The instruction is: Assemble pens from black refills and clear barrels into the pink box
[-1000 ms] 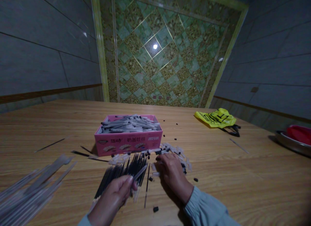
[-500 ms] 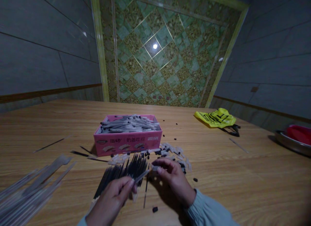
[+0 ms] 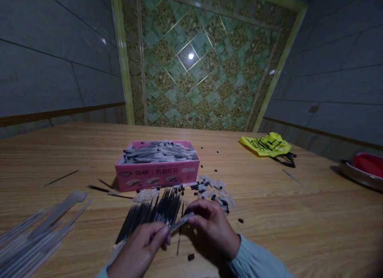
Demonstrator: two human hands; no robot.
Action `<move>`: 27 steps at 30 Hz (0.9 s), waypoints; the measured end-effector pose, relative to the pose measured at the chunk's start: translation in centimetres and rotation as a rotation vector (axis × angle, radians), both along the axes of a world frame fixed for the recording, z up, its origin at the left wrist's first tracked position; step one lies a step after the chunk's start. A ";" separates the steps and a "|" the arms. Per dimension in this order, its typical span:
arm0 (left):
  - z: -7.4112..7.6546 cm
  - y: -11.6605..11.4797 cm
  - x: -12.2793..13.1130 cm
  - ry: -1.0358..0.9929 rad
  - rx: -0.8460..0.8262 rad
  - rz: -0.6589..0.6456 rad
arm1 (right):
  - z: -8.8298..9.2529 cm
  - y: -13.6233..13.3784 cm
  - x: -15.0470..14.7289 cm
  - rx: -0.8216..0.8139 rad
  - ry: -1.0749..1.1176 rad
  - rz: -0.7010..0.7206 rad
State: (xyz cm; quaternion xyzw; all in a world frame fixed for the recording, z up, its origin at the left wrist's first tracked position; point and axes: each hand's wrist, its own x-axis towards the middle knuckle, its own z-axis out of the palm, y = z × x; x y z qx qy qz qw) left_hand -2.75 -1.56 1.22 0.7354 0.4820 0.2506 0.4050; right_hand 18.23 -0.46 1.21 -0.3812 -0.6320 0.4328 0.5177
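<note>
My left hand (image 3: 138, 250) pinches a clear pen barrel (image 3: 180, 221) low in the middle of the view. My right hand (image 3: 213, 225) is closed on the barrel's far end, thumb and fingers pressed together. Both hands hover over a fan of black pen refills (image 3: 152, 213) lying on the wooden table (image 3: 299, 218). Small clear caps (image 3: 216, 190) and black plugs are scattered just beyond my right hand. A pink box (image 3: 157, 174) filled with assembled pens sits behind them.
A heap of clear barrels (image 3: 32, 234) lies at the lower left. A yellow bag (image 3: 266, 144) rests at the back right. A metal dish holding something red (image 3: 363, 170) is at the right edge. Loose refills (image 3: 98, 188) lie left of the box.
My right hand lifted from the pile of caps and came left to meet the barrel held in my left hand. It now grips the barrel's tip.
</note>
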 end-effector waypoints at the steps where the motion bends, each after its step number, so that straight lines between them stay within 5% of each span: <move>1: -0.1 0.0 0.0 -0.009 -0.011 0.001 | 0.1 -0.1 0.0 0.000 -0.008 -0.002; 7: -0.8 0.2 -0.1 -0.047 -0.107 0.029 | 0.5 -0.1 0.7 0.242 -0.254 0.022; 15: 0.3 -0.1 0.0 -0.016 -0.067 0.010 | 0.6 0.0 0.5 0.635 -0.499 -0.012; 22: 0.1 -0.6 0.3 0.094 0.089 0.086 | 0.1 -0.4 0.1 0.484 -0.459 -0.101; 27: -0.3 -1.2 0.2 0.302 0.386 0.126 | 0.0 -0.7 -0.3 0.202 -0.330 -0.105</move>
